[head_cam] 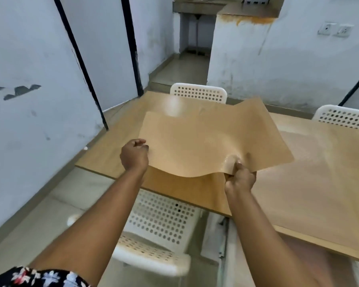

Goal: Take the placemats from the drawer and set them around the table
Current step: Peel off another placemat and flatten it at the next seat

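Note:
A tan, flexible placemat [205, 139] hangs in the air over the near left end of the wooden table [311, 183], its near edge wavy and its far right corner curled up. My right hand [239, 179] pinches the near edge of the placemat, thumb on top. My left hand [134, 155] is at the mat's left near corner, fingers curled; whether it grips the mat I cannot tell for sure, though it touches the edge. More than one mat may be stacked in the hold; I cannot tell. No drawer shows clearly.
A white perforated plastic chair [153, 235] is tucked under the near edge below my arms. Two more white chairs stand at the far side, one [198, 93] straight ahead and one [344, 118] at right. White walls and a dark-framed door [104, 48] lie to the left.

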